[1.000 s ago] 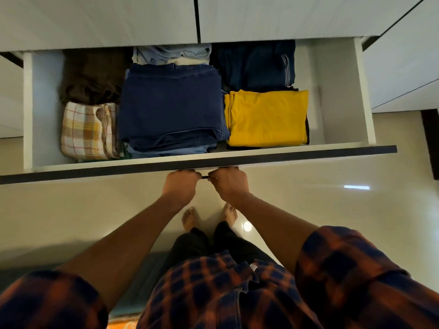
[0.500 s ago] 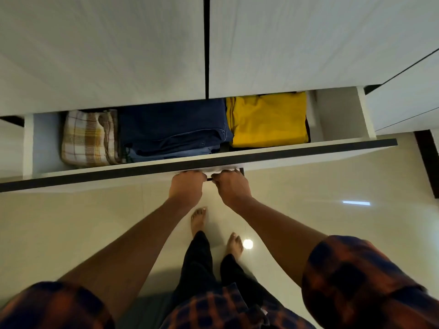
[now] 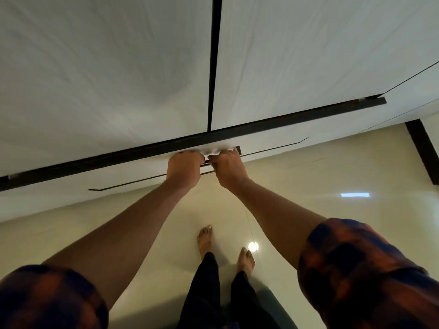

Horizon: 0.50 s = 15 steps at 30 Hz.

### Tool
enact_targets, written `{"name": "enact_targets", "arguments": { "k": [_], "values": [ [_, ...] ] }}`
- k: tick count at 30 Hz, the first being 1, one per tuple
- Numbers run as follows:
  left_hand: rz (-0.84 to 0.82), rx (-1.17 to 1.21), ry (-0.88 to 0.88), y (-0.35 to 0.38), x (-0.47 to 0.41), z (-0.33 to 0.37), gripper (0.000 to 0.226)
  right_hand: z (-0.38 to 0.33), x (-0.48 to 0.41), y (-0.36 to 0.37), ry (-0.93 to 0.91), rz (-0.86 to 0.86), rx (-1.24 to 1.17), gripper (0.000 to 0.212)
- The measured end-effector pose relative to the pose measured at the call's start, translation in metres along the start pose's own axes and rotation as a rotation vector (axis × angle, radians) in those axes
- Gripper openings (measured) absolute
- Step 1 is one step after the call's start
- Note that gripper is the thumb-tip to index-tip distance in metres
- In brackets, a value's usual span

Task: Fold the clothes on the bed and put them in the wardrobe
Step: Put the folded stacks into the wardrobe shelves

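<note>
The white wardrobe drawer (image 3: 297, 141) with a dark top edge sits pushed in flush under the two white wardrobe doors (image 3: 107, 74). My left hand (image 3: 184, 169) and my right hand (image 3: 229, 168) are side by side, both curled around the dark bar handle (image 3: 237, 149) at the middle of the drawer front. The folded clothes inside the drawer are hidden from view.
A second drawer front (image 3: 71, 200) lies below, near the glossy beige floor (image 3: 332, 186). My bare feet (image 3: 205, 238) stand close to the wardrobe. A dark vertical strip (image 3: 422, 153) runs at the right edge beside another white panel.
The drawer has slid in from fully open to shut, hiding the yellow, navy and plaid folded clothes. Both hands stayed on the handle and moved forward with it.
</note>
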<state>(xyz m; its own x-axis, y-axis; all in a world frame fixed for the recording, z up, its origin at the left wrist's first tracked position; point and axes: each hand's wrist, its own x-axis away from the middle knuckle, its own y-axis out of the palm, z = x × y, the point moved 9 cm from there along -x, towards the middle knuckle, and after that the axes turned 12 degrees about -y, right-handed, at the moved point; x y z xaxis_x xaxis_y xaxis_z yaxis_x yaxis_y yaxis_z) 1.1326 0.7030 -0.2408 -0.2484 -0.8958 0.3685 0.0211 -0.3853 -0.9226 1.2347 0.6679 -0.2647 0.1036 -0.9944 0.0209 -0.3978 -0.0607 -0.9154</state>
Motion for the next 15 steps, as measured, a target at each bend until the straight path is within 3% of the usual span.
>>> {"name": "enact_targets", "arguments": {
  "k": [8,15],
  "values": [
    [0.029,0.023,0.104,-0.007,-0.026,-0.004,0.035,0.013,-0.026,0.001,-0.021,0.025,-0.037,0.007],
    [0.067,0.05,0.148,-0.007,-0.028,-0.004,0.033,0.014,-0.028,-0.001,0.076,-0.175,-0.045,0.026]
  ]
}}
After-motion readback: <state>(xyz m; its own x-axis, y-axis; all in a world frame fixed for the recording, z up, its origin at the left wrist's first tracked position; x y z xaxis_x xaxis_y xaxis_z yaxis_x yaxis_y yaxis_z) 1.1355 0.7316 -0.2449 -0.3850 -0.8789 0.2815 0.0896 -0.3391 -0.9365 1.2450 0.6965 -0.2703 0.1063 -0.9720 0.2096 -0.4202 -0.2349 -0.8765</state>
